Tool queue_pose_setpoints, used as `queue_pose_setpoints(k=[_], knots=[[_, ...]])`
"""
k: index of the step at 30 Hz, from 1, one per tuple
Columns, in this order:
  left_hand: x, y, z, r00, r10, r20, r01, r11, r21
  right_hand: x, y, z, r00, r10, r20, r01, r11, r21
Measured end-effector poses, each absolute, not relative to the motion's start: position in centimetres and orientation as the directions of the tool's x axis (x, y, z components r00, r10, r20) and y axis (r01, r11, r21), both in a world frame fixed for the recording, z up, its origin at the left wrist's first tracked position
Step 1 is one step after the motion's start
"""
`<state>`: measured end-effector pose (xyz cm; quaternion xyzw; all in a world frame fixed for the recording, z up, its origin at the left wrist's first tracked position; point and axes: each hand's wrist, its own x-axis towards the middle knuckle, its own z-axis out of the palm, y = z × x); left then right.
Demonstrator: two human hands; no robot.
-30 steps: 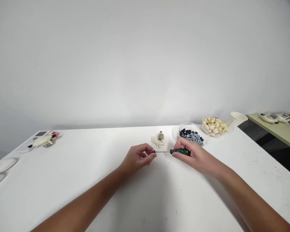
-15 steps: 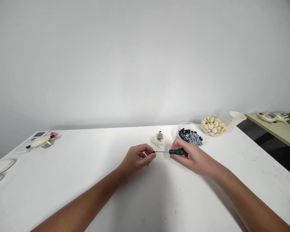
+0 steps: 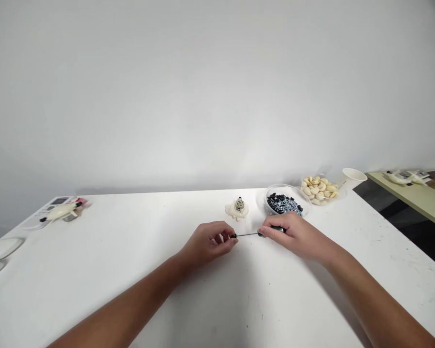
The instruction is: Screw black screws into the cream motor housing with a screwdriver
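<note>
A green-handled screwdriver [image 3: 264, 234] lies level between my hands, and my right hand [image 3: 290, 233] is shut around its handle, hiding most of the green. Its thin steel shaft runs left to my left hand [image 3: 208, 243]. There, finger and thumb pinch a small black piece [image 3: 234, 236] at the shaft's tip. Behind the hands stands a white plastic part with a small metal motor-like core [image 3: 238, 209], not touching either hand. A clear bowl [image 3: 284, 203] of black pieces and silver screws sits just beyond my right hand.
A clear container of pale curved pieces [image 3: 319, 189] and a white paper cup [image 3: 353, 177] stand at the far right of the white table [image 3: 130, 290]. A white device [image 3: 61, 211] lies at the far left. A second, beige table [image 3: 409, 198] stands beyond a dark gap.
Both hands have dropped slightly in view, with the screwdriver still between them. My right hand now covers more of the green handle.
</note>
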<state>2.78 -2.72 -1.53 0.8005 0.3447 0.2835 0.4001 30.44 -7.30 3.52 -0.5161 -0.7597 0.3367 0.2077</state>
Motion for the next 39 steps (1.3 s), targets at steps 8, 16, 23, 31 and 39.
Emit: queue_pose_setpoints(k=[8, 16, 23, 31, 39], knots=[[2.9, -2.7, -1.4, 0.579, 0.799, 0.162, 0.341, -0.418, 0.842, 30.1, -7.7, 3.5, -0.308, 0.947, -0.088, 0.561, 0.106, -0.821], [2.7, -2.6, -1.6, 0.576, 0.803, 0.151, 0.338, -0.403, 0.851, 30.2, -7.3, 3.1, -0.308, 0.951, -0.035, 0.615, 0.171, -0.77], [2.8, -2.7, -1.3, 0.57, 0.801, 0.186, 0.343, -0.437, 0.832, 29.6, -7.4, 2.6, -0.334, 0.942, -0.032, 0.675, 0.215, -0.706], [2.6, -2.7, -1.5, 0.489, 0.847, 0.209, 0.384, -0.424, 0.82, 29.1, -7.7, 2.7, -0.253, 0.963, -0.088, 0.663, 0.106, -0.741], [2.7, -2.7, -1.8, 0.596, 0.777, 0.2, 0.481, -0.546, 0.686, 25.9, -8.1, 1.1, -0.202, 0.979, -0.032, 0.384, 0.049, -0.922]])
